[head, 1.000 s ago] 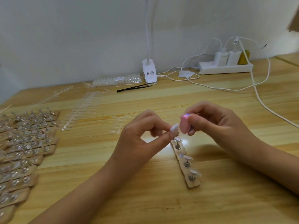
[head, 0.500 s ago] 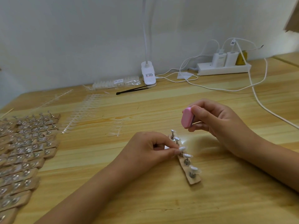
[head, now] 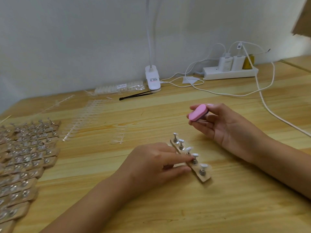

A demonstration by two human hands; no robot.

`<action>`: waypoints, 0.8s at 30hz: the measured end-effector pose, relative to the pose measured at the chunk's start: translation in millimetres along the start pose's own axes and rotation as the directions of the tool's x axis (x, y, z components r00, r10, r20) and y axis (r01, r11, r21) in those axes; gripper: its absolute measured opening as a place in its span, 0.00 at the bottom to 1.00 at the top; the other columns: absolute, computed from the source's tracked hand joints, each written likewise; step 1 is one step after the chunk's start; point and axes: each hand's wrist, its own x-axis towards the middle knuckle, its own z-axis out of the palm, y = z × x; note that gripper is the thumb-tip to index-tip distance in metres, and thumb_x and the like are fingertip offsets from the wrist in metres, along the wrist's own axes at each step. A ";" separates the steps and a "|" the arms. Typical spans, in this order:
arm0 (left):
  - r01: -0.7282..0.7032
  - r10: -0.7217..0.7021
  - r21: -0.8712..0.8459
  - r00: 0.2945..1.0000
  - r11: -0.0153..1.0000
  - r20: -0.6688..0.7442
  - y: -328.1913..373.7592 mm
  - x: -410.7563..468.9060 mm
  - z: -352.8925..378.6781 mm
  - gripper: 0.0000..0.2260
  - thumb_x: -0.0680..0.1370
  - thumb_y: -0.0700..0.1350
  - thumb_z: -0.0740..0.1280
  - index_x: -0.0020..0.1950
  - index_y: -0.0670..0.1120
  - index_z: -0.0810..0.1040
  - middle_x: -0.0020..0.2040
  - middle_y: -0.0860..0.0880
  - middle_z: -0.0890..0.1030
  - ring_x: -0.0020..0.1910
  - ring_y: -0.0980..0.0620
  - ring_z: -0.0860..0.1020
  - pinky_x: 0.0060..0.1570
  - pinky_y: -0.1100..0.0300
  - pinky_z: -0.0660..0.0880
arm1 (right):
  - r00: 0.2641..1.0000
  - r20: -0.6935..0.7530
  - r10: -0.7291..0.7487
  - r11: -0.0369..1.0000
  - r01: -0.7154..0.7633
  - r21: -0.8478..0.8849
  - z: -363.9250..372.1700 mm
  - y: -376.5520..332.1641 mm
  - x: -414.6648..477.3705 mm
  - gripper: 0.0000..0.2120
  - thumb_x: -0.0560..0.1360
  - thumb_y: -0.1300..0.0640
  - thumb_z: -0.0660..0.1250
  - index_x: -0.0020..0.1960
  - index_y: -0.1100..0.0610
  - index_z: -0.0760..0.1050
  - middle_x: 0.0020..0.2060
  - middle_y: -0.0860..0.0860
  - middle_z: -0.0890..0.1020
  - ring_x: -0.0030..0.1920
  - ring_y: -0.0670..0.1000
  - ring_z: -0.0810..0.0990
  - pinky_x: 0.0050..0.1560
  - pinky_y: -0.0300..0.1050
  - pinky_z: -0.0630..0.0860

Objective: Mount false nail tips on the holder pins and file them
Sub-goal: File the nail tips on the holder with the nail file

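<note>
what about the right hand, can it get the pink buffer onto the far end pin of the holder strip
Probably yes: the right hand holds the pink buffer just beyond that far-end pin, nothing between them, and the left hand sits further down the holder strip.

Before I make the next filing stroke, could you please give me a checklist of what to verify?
1. Pink file block gripped by right hand: ok.
2. Left hand steadying holder strip: ok, fingertips touch it by the fourth pin.
3. Strip lying flat on table: ok.
4. Nail tips seated on all five pins: cannot tell, too clear and small.
5. Pink file block in contact with a tip: not ok, held above, apart from the strip.
</note>
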 end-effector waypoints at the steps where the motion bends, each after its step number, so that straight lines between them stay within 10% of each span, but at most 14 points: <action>1: 0.025 -0.025 0.015 1.000 1.000 -0.006 -1.4 0.3 -0.9 0.14 0.76 0.57 0.66 0.57 0.55 0.85 0.32 0.66 0.63 0.34 0.68 0.66 0.34 0.70 0.64 | 1.000 0.010 0.022 1.000 -0.022 0.015 -0.4 0.0 0.4 0.16 0.72 0.51 0.66 0.53 0.59 0.84 0.50 0.59 0.84 0.51 0.52 0.84 0.48 0.38 0.80; 7: 0.295 -0.311 -0.153 0.946 0.943 -0.091 -5.0 4.0 4.8 0.10 0.72 0.60 0.71 0.49 0.57 0.85 0.27 0.57 0.68 0.29 0.58 0.69 0.35 0.47 0.74 | 0.990 0.067 0.123 0.986 -0.130 0.109 -3.3 -1.4 2.4 0.15 0.76 0.51 0.65 0.55 0.58 0.84 0.50 0.58 0.84 0.49 0.51 0.84 0.45 0.38 0.81; 19: 0.111 -0.087 0.103 0.973 0.988 -0.215 7.6 4.6 6.9 0.09 0.75 0.53 0.66 0.42 0.52 0.82 0.29 0.65 0.60 0.34 0.63 0.66 0.29 0.63 0.70 | 0.976 0.136 0.171 0.967 -0.192 0.165 -6.0 -2.9 2.1 0.18 0.71 0.51 0.71 0.57 0.59 0.83 0.52 0.58 0.83 0.50 0.52 0.84 0.48 0.41 0.82; 24: 0.144 -0.169 -0.100 0.930 0.985 -0.328 8.0 1.4 1.6 0.05 0.74 0.49 0.68 0.42 0.49 0.80 0.33 0.57 0.70 0.34 0.58 0.71 0.32 0.58 0.72 | 0.969 0.166 0.182 0.959 -0.212 0.190 -7.6 -3.8 2.9 0.18 0.72 0.52 0.70 0.58 0.59 0.82 0.53 0.58 0.83 0.51 0.53 0.83 0.49 0.42 0.81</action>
